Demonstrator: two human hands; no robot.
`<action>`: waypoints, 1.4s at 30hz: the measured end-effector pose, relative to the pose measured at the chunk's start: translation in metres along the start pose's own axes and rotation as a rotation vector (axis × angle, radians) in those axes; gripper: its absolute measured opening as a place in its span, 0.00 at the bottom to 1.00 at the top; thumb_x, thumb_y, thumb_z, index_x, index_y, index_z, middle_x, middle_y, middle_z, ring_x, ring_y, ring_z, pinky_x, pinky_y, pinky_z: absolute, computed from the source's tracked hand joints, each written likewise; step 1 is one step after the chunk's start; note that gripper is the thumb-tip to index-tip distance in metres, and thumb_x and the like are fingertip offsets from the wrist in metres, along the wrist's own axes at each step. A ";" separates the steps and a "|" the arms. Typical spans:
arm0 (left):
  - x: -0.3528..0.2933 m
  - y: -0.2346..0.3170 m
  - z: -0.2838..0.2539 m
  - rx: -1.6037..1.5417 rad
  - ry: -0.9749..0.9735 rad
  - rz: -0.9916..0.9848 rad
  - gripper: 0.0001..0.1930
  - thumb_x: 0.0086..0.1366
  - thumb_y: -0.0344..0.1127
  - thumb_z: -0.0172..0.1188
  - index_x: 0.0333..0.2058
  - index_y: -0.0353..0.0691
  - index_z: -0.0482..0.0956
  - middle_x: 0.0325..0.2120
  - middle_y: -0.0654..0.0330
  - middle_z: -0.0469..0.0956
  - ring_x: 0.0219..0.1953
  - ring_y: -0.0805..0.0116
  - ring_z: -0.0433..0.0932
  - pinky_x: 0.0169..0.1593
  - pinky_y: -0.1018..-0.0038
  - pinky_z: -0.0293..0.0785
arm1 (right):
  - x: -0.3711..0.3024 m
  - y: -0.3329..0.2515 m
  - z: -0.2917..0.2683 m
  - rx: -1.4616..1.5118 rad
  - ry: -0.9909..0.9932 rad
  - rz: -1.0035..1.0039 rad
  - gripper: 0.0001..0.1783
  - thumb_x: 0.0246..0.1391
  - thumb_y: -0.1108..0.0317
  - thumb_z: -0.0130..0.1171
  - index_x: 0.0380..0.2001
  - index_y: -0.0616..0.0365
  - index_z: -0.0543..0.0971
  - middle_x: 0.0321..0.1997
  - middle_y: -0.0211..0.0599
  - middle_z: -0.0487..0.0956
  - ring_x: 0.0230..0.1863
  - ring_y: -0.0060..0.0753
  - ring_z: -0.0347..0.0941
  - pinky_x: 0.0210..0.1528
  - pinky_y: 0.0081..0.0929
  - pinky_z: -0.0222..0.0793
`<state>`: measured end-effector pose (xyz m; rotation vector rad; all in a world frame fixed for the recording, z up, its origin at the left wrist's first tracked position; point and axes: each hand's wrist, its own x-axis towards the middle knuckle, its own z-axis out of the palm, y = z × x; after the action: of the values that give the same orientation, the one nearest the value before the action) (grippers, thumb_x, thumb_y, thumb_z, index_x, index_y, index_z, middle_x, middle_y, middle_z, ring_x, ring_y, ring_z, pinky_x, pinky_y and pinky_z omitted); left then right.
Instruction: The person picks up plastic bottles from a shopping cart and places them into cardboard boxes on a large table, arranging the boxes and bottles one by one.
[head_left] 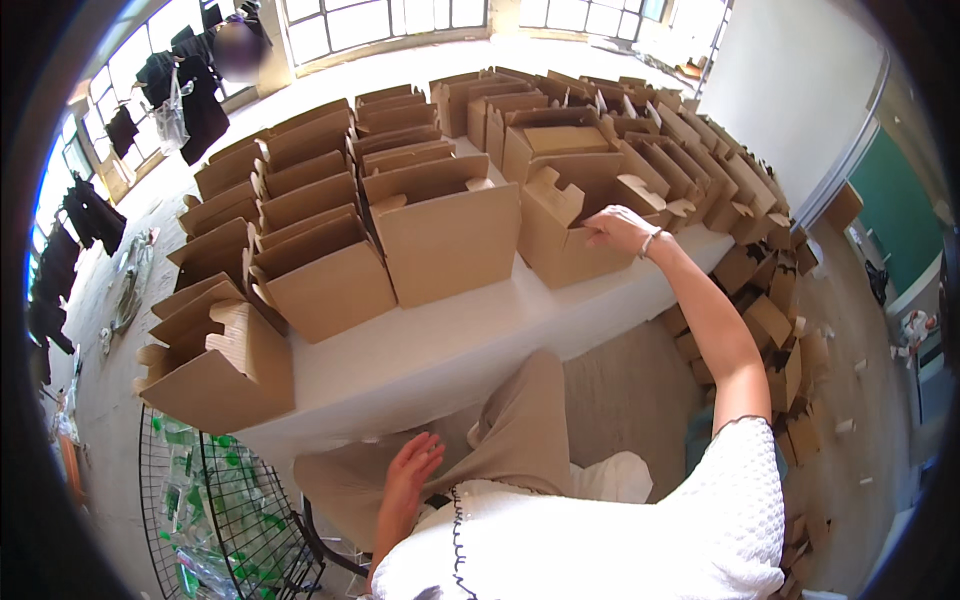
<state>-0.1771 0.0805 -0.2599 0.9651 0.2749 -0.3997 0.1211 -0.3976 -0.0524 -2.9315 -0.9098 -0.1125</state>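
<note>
From the head camera, the right hand (618,229) reaches far across the white table (450,350), fingers curled on the top flap of an open cardboard box (565,235) at the right of the near row. It looks empty inside, like the other folded boxes (330,190) crowding the table. The left hand (408,472) rests open on the person's thigh, holding nothing. Near left, a wire basket (215,500) holds green-printed packets.
</note>
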 end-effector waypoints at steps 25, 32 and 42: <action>-0.082 0.310 -0.033 1.859 0.758 0.926 0.44 0.49 0.33 0.73 0.65 0.48 0.64 0.65 0.61 0.63 0.72 0.56 0.53 0.75 0.57 0.45 | 0.006 0.031 0.027 0.096 0.136 0.018 0.18 0.50 0.66 0.67 0.40 0.68 0.80 0.35 0.54 0.81 0.41 0.56 0.78 0.43 0.41 0.71; -0.052 0.298 -0.047 1.870 0.826 1.072 0.54 0.37 0.27 0.77 0.66 0.46 0.58 0.63 0.57 0.62 0.70 0.53 0.55 0.74 0.52 0.45 | 0.039 0.015 0.003 -0.063 -0.267 0.296 0.18 0.47 0.64 0.67 0.39 0.66 0.79 0.40 0.53 0.81 0.46 0.52 0.78 0.49 0.41 0.73; -0.050 0.271 -0.039 1.786 0.908 1.098 0.57 0.41 0.29 0.76 0.70 0.44 0.53 0.71 0.57 0.51 0.74 0.52 0.45 0.75 0.51 0.43 | 0.047 -0.122 -0.036 -0.282 0.085 0.475 0.48 0.40 0.59 0.74 0.62 0.68 0.65 0.58 0.51 0.73 0.63 0.46 0.67 0.62 0.40 0.63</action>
<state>-0.1023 0.2602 -0.0608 2.7964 0.0853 1.1130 0.0887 -0.2735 -0.0065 -3.2736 -0.1797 -0.3576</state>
